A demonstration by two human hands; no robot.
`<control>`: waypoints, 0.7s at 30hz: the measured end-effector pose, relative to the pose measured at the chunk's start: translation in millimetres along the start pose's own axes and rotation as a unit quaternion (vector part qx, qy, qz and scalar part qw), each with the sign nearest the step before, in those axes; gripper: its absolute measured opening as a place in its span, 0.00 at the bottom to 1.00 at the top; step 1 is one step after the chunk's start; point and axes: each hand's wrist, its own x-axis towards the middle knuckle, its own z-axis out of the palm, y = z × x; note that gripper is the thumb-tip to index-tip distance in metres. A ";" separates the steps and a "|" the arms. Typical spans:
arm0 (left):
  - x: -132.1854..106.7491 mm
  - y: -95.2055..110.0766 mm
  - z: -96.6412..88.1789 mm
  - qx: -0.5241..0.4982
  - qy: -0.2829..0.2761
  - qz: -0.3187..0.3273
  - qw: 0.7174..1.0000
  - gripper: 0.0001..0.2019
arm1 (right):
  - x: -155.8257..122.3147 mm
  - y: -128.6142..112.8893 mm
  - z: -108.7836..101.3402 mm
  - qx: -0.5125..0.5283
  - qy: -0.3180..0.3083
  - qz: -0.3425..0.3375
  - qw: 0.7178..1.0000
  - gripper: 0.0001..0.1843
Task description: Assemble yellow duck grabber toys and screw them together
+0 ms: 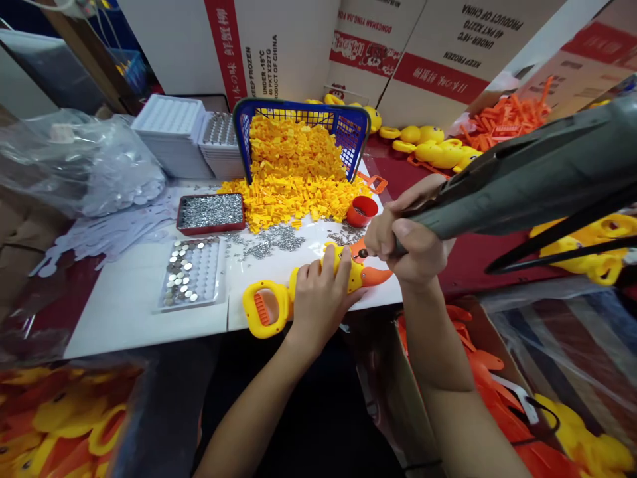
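Note:
On the white work surface (144, 318) near its front edge lies a yellow toy (269, 309) with a ring-shaped handle and an orange beak-like end. My left hand (323, 285) rests over its body, fingers curled around it and holding it down. In my right hand (415, 242) is a dark grey electric screwdriver (522, 166), gripped near its front end and tilted. Its tip reaches the toy near the orange part; whether it sits in a screw is hidden by my fingers. Loose screws (273, 240) are scattered just behind the toy.
A blue basket (365, 126) spills small yellow parts behind my hands. A red tray of screws (212, 212), a tray of button cells (192, 272) and a red cup (362, 211) stand around. Boxes of toys flank me below; cartons (288, 40) wall the back.

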 end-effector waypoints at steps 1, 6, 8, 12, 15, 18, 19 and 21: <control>-0.2 0.3 0.1 0.002 0.001 -0.001 1.000 0.33 | 0.7 0.4 -1.3 0.007 -0.006 -0.004 1.000 0.22; -0.9 0.7 1.8 0.010 0.010 -0.001 1.000 0.34 | 3.4 0.3 -3.3 0.031 0.010 -0.037 0.999 0.18; -1.1 0.8 2.0 0.013 0.019 0.004 1.000 0.34 | 3.8 -0.7 -4.6 0.035 0.035 -0.048 0.998 0.15; -4.4 1.6 -0.1 0.020 0.021 0.017 0.999 0.33 | 4.3 -1.1 -21.1 0.002 0.161 -0.062 0.985 0.12; -12.9 1.9 -2.9 0.038 0.029 0.035 0.998 0.33 | 6.1 0.5 -49.8 -0.049 0.275 -0.091 0.956 0.11; -25.7 0.0 -5.3 0.049 0.046 0.071 0.995 0.31 | 9.4 -2.0 -82.2 -0.110 0.335 -0.120 0.928 0.13; -30.1 -1.4 -5.9 0.047 0.055 0.081 0.994 0.30 | 10.4 -4.9 -90.7 -0.122 0.323 -0.109 0.932 0.13; -38.7 -5.4 -7.0 0.035 0.077 0.087 0.993 0.27 | 10.9 -13.9 -101.3 -0.132 0.259 -0.058 0.955 0.12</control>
